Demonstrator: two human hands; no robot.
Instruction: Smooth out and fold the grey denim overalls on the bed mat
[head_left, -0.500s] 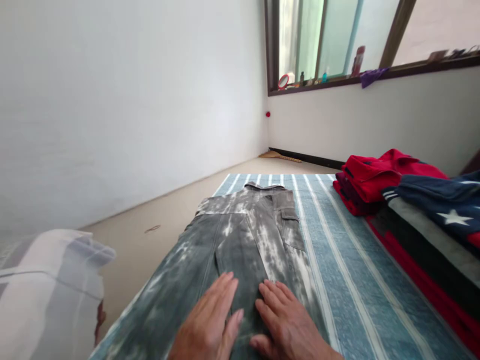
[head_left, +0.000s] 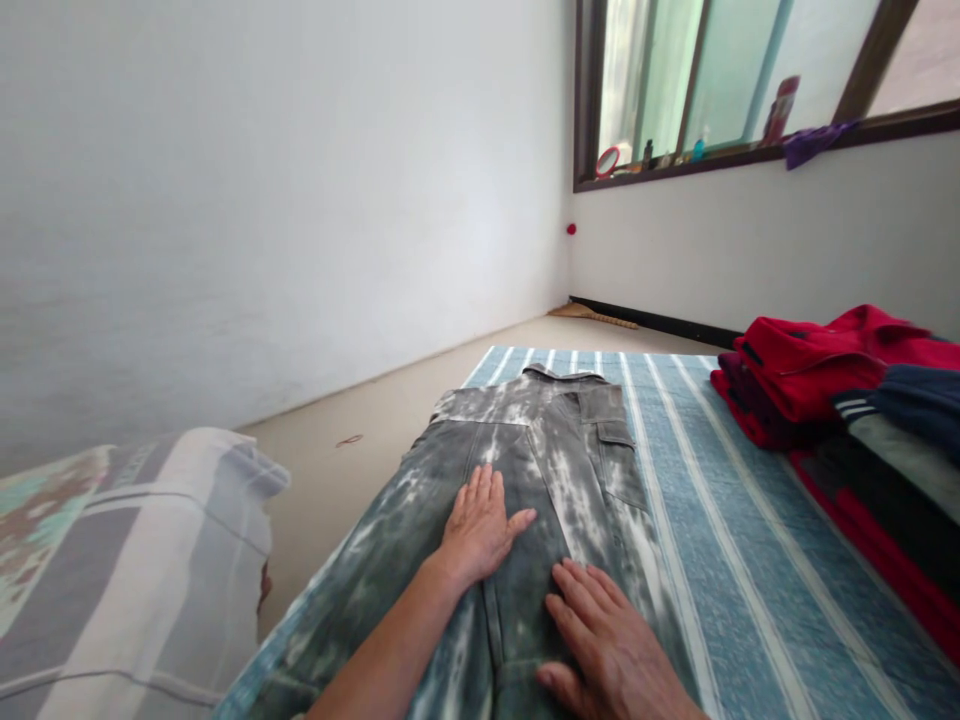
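A grey tie-dyed garment (head_left: 525,470) with pale bleached streaks and a flap pocket lies flat on a blue-and-white striped mat (head_left: 735,570). My left hand (head_left: 480,530) rests palm down on the garment's middle, fingers spread. Lower and to the right, my right hand (head_left: 607,640) also lies flat on the cloth, holding nothing. Neither hand grips the fabric. The garment's near end runs out of view under my arms.
A stack of folded clothes, with a red garment (head_left: 817,365) and a navy one (head_left: 915,400), sits at the mat's right side. A plaid cloth bundle (head_left: 127,570) lies at left. Beige floor (head_left: 375,390) separates the mat from the wall.
My left hand has slid forward up the garment, and its forearm now shows. My right hand has barely moved. The whole scene has shifted right in the view.
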